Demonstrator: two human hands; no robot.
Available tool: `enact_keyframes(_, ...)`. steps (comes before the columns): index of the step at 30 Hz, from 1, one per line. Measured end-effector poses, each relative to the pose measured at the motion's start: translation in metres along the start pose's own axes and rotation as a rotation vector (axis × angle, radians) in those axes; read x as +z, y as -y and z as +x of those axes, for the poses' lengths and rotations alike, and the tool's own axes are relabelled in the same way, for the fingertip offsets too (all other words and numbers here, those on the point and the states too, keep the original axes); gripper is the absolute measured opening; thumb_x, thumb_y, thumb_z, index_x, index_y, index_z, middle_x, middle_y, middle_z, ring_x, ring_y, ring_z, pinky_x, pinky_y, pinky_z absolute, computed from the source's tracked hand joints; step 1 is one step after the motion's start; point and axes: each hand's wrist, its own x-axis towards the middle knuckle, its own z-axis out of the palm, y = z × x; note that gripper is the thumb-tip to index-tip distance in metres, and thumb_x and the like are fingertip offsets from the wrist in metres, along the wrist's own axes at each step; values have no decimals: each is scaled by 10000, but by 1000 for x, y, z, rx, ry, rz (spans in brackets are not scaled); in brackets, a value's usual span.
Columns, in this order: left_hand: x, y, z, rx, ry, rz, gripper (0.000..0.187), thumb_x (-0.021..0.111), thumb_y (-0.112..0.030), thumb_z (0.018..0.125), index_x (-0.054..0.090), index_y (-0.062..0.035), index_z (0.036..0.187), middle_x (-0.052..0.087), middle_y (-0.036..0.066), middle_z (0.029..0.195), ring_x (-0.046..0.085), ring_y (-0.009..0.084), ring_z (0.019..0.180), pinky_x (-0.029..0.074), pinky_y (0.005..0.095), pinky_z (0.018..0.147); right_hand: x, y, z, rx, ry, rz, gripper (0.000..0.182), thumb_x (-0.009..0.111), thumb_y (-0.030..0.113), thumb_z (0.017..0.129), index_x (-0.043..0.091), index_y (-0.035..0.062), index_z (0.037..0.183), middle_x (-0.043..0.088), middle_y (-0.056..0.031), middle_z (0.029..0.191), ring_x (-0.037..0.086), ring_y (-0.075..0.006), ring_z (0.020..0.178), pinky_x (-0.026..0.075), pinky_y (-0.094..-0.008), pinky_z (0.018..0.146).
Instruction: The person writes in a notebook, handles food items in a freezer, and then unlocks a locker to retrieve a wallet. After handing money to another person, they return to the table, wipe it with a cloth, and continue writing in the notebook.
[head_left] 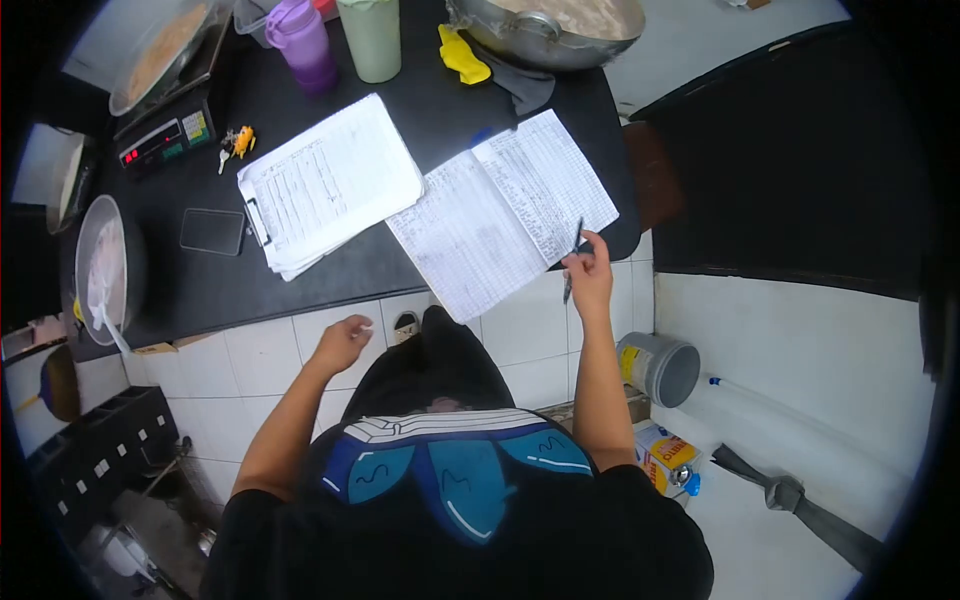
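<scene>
My right hand (pixel 592 275) is closed round a dark pen (pixel 578 236), held over the lower right edge of an open notebook (pixel 475 235). Handwriting covers the notebook's squared pages, and its lower corner juts past the table edge. My left hand (pixel 342 345) hangs in front of the table, over the floor, with its fingers loosely bent and nothing visible in them. Left of the notebook lies a clipboard (pixel 256 220) with a stack of written sheets (pixel 330 180), one corner overlapping the notebook.
On the black table (pixel 300 296) are a phone (pixel 212 231), keys (pixel 238 143), a digital scale (pixel 165 140) with a bowl, a purple bottle (pixel 302 45), a green container (pixel 371 40), a yellow cloth (pixel 462 56) and a large metal bowl (pixel 545 40). A grey bucket (pixel 668 370) lies at right.
</scene>
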Motion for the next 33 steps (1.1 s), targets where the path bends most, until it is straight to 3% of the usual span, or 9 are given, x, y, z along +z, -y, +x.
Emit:
enact_keyframes(5,1,57,-43,-209,56,192,280,588,-254,802,608,-75,1016,644,169,874,625,283,843,483,350,767,-48,-13,-44,191,-37,387,236,491,29,855,535,14,1087,629,-109,833,617,-171,710,489,-264,621)
enact_keyframes(9,11,98,-61,-370,90,248,268,588,-260,796,617,-93,1004,643,167,905,616,300,884,476,361,808,-78,-4,-49,197,-99,740,261,518,62,874,493,9,1129,620,-133,923,623,-219,854,510,-309,721)
enact_keyframes(12,21,124,-68,-416,5,203,217,591,-247,793,639,-97,941,650,151,893,621,289,865,479,354,791,-89,3,-39,65,-110,773,305,533,88,876,456,5,1160,617,-139,923,616,-231,879,506,-312,745)
enact_keyframes(16,39,149,-67,-472,-151,45,174,595,-229,793,649,-89,881,659,134,809,634,244,759,490,329,714,-112,-13,-6,-10,76,965,251,528,79,872,475,39,1114,626,-112,884,604,-240,894,498,-334,757)
enact_keyframes(19,64,153,-65,-493,-315,-108,178,574,-207,812,639,-70,905,649,101,714,614,176,613,487,298,594,-118,-16,26,28,129,1091,123,513,162,894,511,79,985,547,-55,683,569,-206,717,459,-344,683)
enact_keyframes(21,86,131,-65,-542,-371,-237,180,566,-196,816,634,-67,921,644,90,703,599,159,587,480,288,563,-123,-22,49,122,144,1176,152,489,237,910,519,90,881,455,-31,566,529,-191,635,429,-345,663)
enact_keyframes(24,134,90,-62,-578,-390,-317,182,553,-181,820,628,-68,941,636,73,685,584,140,567,473,272,532,-141,-33,82,191,350,1160,222,461,291,920,535,84,888,439,-27,540,531,-194,633,435,-345,672)
enact_keyframes(29,219,6,-47,-457,-259,-213,218,556,-200,832,618,-63,991,636,95,720,585,155,592,477,295,575,-160,-48,126,288,513,944,466,333,344,932,486,-22,1177,643,-107,788,611,-235,777,459,-319,708)
enact_keyframes(33,260,-44,-59,-464,-278,-425,261,567,-213,835,594,-62,1046,642,111,767,591,171,682,470,300,652,-149,-38,146,345,642,879,444,353,318,935,505,-46,1139,642,-122,814,613,-229,764,458,-310,691)
